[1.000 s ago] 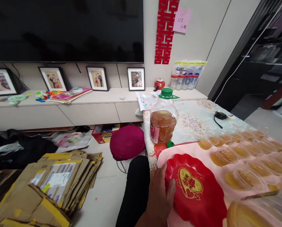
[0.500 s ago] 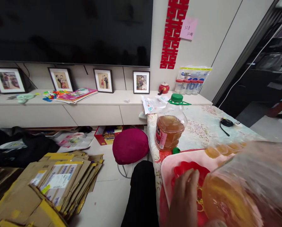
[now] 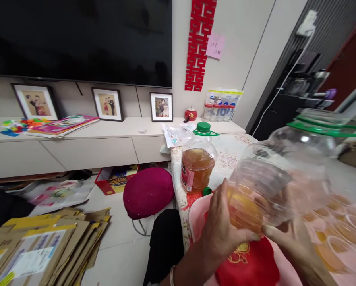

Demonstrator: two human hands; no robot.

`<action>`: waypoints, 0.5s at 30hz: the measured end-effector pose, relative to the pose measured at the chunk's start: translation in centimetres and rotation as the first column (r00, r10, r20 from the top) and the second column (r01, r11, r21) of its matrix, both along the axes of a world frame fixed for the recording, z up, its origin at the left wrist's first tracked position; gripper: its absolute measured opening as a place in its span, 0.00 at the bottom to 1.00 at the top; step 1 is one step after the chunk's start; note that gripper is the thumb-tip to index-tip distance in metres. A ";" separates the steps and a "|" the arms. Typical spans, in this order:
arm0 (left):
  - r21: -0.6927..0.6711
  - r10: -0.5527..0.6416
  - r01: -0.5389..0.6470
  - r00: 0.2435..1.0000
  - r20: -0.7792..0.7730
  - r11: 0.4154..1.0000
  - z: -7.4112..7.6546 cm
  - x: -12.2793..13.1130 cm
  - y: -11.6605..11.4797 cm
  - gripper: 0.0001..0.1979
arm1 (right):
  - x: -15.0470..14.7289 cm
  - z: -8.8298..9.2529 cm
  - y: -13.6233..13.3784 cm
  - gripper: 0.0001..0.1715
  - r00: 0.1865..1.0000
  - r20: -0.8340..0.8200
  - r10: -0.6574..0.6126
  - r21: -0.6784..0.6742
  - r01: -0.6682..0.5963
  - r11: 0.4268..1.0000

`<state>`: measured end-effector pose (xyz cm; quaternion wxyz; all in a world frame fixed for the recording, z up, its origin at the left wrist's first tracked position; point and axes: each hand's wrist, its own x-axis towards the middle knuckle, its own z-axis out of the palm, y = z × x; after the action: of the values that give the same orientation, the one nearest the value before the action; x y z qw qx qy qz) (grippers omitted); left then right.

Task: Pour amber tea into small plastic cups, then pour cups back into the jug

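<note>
A clear plastic jug [image 3: 261,167] with some amber liquid at its bottom leans to the right, its uncapped neck with a green handle ring at the upper right. My left hand [image 3: 218,224] grips the jug's left side, and my right hand [image 3: 297,242] clasps it from the right, low down. Beneath the jug lies a red scalloped dish [image 3: 255,264] with a gold pattern, on a pink tray [image 3: 197,220]. Several clear plastic cups [image 3: 339,234] of amber liquid stand on the tray to the right.
Behind the tray stands a second jug [image 3: 197,167] with a green cap, nearly full, beside a loose green cap [image 3: 207,191]. A magenta stool [image 3: 148,192] is left of the table. Flattened cardboard [image 3: 55,246] covers the floor at lower left. Glass jars [image 3: 218,112] stand on the cabinet.
The jug has moved left and up over the red dish, and both hands now show around it. The view has turned to the right.
</note>
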<state>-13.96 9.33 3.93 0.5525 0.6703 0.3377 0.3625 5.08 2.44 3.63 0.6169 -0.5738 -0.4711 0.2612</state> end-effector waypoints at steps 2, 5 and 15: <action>0.024 0.005 -0.006 0.999 0.035 1.000 -0.5 0.3 0.7 0.73 | -0.6 0.9 0.8 0.74 1.000 0.013 -0.007 0.022 0.007 1.000; 0.020 0.009 -0.010 0.999 0.045 1.000 -1.0 0.5 1.3 0.73 | -1.3 1.6 1.5 0.75 0.998 -0.053 0.024 0.043 -0.022 0.999; 0.080 0.165 -0.160 0.985 -0.056 0.984 -3.5 -1.5 0.7 0.47 | -2.0 3.2 5.8 0.81 0.991 -0.127 0.040 0.225 -0.010 0.974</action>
<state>-15.47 10.03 0.47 0.4848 0.6716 0.3944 0.3979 3.07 8.25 6.85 0.7038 -0.4764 -0.4634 0.2511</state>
